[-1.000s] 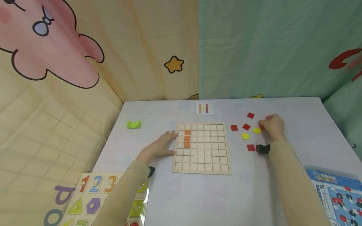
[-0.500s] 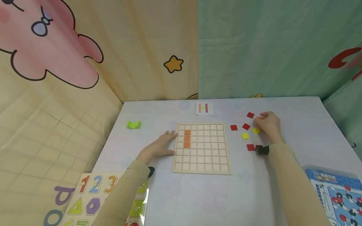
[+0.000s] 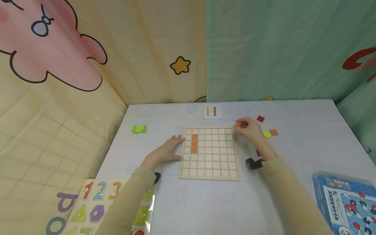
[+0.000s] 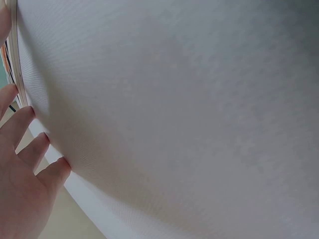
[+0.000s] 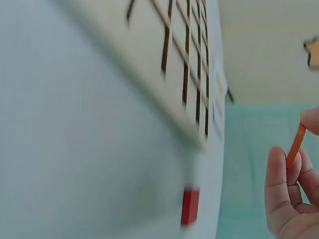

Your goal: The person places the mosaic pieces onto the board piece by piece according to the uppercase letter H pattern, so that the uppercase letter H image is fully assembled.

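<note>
A wooden grid board [image 3: 208, 157] lies mid-table, with three orange tiles [image 3: 194, 143] in one column near its left side. My left hand [image 3: 166, 150] touches the board's left edge, fingers spread; the left wrist view shows the fingertips at the board edge [image 4: 17, 59]. Above the board's far right corner, my right hand [image 3: 249, 130] pinches an orange tile [image 5: 296, 144] between thumb and fingers. Right of that hand lie a yellow tile [image 3: 267, 134], a loose orange tile [image 3: 274, 132] and a red tile [image 3: 260, 118]. The forearm partly hides another red tile [image 3: 258, 152].
Behind the board lies a pattern card [image 3: 212, 111]. A green block [image 3: 139, 129] stands at the far left. A number-and-shape puzzle board [image 3: 95, 199] sits at the front left, partly under my left sleeve. At the front right is a blue box [image 3: 321, 197].
My right hand has lifted an orange tile from among the loose tiles and carried it left to the board's far right corner. The left hand has stayed in place.
</note>
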The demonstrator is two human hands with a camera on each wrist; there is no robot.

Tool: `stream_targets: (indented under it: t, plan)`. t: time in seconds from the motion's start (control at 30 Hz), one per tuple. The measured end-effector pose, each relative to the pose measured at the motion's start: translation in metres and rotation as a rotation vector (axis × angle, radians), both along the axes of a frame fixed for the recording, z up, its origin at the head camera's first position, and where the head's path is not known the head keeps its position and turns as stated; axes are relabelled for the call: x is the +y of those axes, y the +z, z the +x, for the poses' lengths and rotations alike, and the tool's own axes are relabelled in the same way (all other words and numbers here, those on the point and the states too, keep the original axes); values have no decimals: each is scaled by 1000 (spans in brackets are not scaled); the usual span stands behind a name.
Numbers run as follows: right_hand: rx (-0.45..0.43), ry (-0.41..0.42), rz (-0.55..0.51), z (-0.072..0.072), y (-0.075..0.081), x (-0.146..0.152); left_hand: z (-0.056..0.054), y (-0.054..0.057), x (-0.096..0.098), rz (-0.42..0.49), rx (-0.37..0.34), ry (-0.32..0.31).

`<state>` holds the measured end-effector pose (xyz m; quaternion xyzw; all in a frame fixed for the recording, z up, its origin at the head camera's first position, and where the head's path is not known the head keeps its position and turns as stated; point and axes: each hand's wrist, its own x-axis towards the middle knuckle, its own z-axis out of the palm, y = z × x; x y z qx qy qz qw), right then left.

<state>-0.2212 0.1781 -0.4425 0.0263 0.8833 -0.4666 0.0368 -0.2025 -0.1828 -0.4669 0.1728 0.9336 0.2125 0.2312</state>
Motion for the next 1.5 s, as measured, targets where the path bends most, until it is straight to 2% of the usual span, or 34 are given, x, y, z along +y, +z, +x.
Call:
stream_targets:
  t: [0.27, 0.43, 0.63, 0.83, 1.03, 1.23, 1.5]
  plan:
    - [22, 193, -71, 20, -6, -57, 0, 0, -1, 11, 3, -2]
    - [-2, 273, -80, 33, -14, -85, 1, 1, 0, 8, -12, 2]
    - [-29, 364, -71, 44, -20, -112, 0, 3, 0, 8, -10, -3]
    - [-34, 447, -13, 48, -27, -131, -1, 2, -1, 12, -11, -13]
    - [4, 486, 63, 49, -31, -140, -1, 2, -2, 9, -3, -21]
    - [28, 479, 137, 49, -30, -144, 0, 3, -1, 5, -2, -17]
    - [87, 501, 160, 50, -30, -147, -1, 2, -1, 10, -2, -13]
